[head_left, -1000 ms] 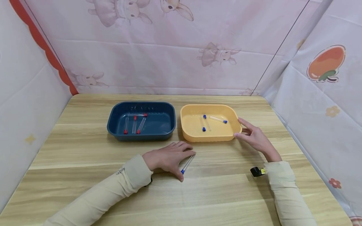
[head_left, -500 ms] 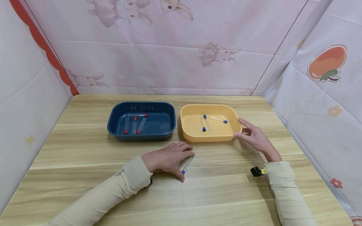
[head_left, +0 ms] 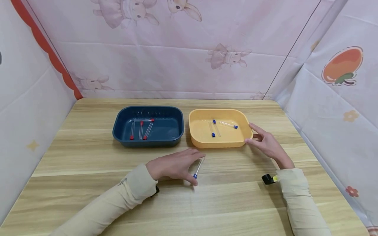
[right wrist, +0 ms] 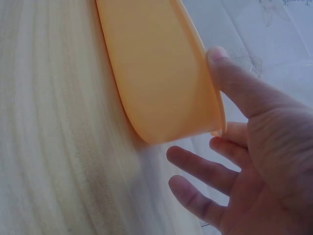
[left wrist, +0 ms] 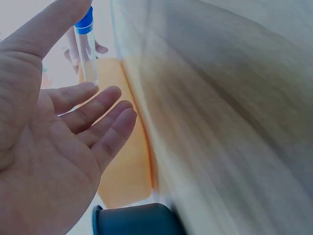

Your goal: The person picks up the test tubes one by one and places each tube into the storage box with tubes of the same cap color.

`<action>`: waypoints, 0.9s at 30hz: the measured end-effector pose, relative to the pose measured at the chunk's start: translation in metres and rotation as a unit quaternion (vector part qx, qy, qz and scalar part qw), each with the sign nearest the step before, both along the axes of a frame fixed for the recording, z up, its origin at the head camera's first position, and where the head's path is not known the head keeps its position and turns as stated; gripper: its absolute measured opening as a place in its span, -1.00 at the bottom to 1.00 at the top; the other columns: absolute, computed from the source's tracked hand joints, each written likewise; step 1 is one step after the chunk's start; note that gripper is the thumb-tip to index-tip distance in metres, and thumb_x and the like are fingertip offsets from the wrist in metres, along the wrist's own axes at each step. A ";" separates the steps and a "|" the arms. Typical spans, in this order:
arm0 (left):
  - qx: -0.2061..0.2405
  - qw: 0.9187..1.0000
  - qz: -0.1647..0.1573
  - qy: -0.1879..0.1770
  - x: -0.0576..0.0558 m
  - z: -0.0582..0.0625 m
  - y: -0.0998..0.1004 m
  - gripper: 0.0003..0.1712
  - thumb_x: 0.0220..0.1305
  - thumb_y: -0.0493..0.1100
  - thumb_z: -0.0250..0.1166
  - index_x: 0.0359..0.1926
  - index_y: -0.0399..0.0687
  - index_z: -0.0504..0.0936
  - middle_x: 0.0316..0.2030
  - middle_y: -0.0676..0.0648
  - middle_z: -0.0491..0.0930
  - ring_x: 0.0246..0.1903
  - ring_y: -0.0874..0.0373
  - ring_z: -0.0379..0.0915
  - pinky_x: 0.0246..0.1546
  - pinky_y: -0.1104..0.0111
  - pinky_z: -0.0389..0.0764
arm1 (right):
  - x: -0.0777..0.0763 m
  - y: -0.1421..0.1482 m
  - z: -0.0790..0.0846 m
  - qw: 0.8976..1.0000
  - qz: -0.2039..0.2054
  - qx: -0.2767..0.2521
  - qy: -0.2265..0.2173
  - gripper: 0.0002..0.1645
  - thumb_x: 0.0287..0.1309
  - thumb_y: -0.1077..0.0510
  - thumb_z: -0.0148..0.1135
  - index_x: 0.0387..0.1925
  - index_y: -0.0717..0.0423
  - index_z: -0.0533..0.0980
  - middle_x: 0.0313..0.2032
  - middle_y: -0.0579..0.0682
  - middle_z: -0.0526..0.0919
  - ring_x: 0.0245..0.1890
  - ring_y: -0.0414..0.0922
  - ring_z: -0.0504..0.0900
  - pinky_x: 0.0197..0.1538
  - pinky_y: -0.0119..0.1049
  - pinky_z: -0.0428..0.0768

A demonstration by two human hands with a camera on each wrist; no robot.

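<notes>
My left hand (head_left: 175,165) pinches a clear test tube (head_left: 199,166) by its two ends, thumb at the blue cap and index fingertip at the other end. In the left wrist view the tube (left wrist: 88,54) spans thumb and index finger, and the other fingers (left wrist: 115,142) extend loosely below. My right hand (head_left: 267,144) holds the right end of the yellow bin (head_left: 218,144). Its thumb lies on the rim in the right wrist view, the index finger lies partly hidden behind the bin wall (right wrist: 161,73), and the lower fingers stand off it. Three blue-capped tubes (head_left: 228,124) lie inside.
Left of the yellow bin, a small gap away, stands a dark blue bin (head_left: 150,143) with several red-capped tubes (head_left: 141,130). Both rest on a wood-grain table (head_left: 206,209). Printed cloth walls (head_left: 177,72) close off the back and sides.
The left hand has closed on the blue-capped test tube and raised it slightly, shifting a little right and away from the body. The right hand and both bins stay put.
</notes>
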State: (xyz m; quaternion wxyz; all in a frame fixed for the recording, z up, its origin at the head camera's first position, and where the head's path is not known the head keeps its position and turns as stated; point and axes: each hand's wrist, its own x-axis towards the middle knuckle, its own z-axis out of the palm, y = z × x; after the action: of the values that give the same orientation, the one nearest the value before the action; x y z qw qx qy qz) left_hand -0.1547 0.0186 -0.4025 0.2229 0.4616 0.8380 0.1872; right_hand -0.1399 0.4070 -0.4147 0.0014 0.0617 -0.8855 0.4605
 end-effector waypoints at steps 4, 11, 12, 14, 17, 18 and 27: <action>0.009 1.000 0.011 -0.018 0.001 0.007 0.002 0.15 0.11 0.25 0.57 0.59 0.01 0.21 0.51 0.00 0.25 0.44 0.12 0.18 0.45 0.20 0.30 | 0.000 0.001 -0.001 1.000 -0.001 0.004 -0.001 -0.07 0.34 0.26 0.37 0.58 0.26 0.11 0.48 0.40 0.23 0.21 0.34 0.56 -0.01 -0.63 0.55; 0.041 0.998 0.022 -0.031 -0.002 0.024 0.006 0.18 0.14 0.20 0.57 0.61 -0.04 0.15 0.53 -0.03 0.24 0.49 0.08 0.15 0.46 0.16 0.29 | -0.001 0.001 -0.001 1.000 0.001 0.001 0.002 -0.07 0.34 0.27 0.37 0.58 0.27 0.10 0.48 0.41 0.22 0.21 0.35 0.55 -0.01 -0.63 0.56; 0.043 0.998 0.025 -0.031 -0.002 0.026 0.007 0.18 0.14 0.20 0.57 0.61 -0.04 0.15 0.52 -0.04 0.25 0.49 0.07 0.15 0.45 0.15 0.29 | -0.001 0.001 -0.001 1.000 0.001 0.000 0.002 -0.07 0.34 0.27 0.37 0.58 0.27 0.10 0.48 0.41 0.21 0.21 0.35 0.55 -0.01 -0.62 0.56; 0.045 0.998 0.032 -0.030 -0.003 0.031 0.007 0.18 0.13 0.21 0.57 0.61 -0.02 0.16 0.52 -0.04 0.25 0.48 0.07 0.17 0.44 0.15 0.31 | -0.001 0.001 0.000 1.000 0.001 -0.001 0.000 -0.07 0.34 0.27 0.37 0.59 0.26 0.10 0.49 0.40 0.21 0.21 0.34 0.55 -0.01 -0.62 0.56; 0.053 0.998 0.035 -0.026 -0.006 0.037 0.008 0.18 0.11 0.21 0.58 0.61 -0.02 0.17 0.49 -0.04 0.28 0.43 0.06 0.23 0.41 0.16 0.36 | -0.001 0.001 0.001 1.000 -0.001 0.003 -0.003 -0.06 0.34 0.25 0.37 0.59 0.25 0.11 0.49 0.39 0.22 0.21 0.33 0.56 -0.01 -0.63 0.56; 0.058 0.997 0.034 -0.026 -0.007 0.038 0.008 0.19 0.11 0.21 0.58 0.61 -0.03 0.17 0.48 -0.05 0.29 0.41 0.06 0.26 0.40 0.17 0.38 | -0.001 0.001 0.001 1.000 -0.002 0.004 -0.005 -0.06 0.34 0.24 0.38 0.59 0.24 0.11 0.49 0.39 0.22 0.22 0.33 0.56 -0.02 -0.63 0.56; 0.084 0.995 0.055 -0.010 -0.017 0.046 0.010 0.16 0.11 0.22 0.57 0.59 -0.02 0.19 0.41 -0.03 0.35 0.35 0.08 0.33 0.32 0.19 0.47 | -0.002 0.001 0.001 1.000 -0.002 0.008 -0.013 -0.03 0.34 0.22 0.39 0.60 0.23 0.08 0.49 0.39 0.21 0.23 0.32 0.56 -0.02 -0.65 0.55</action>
State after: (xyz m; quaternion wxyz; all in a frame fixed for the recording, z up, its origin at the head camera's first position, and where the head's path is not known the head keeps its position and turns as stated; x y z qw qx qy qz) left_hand -0.1720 0.0284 -0.3561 0.1812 0.4296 0.8414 0.2732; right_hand -0.1414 0.4083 -0.4140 -0.0095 0.0542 -0.8895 0.4537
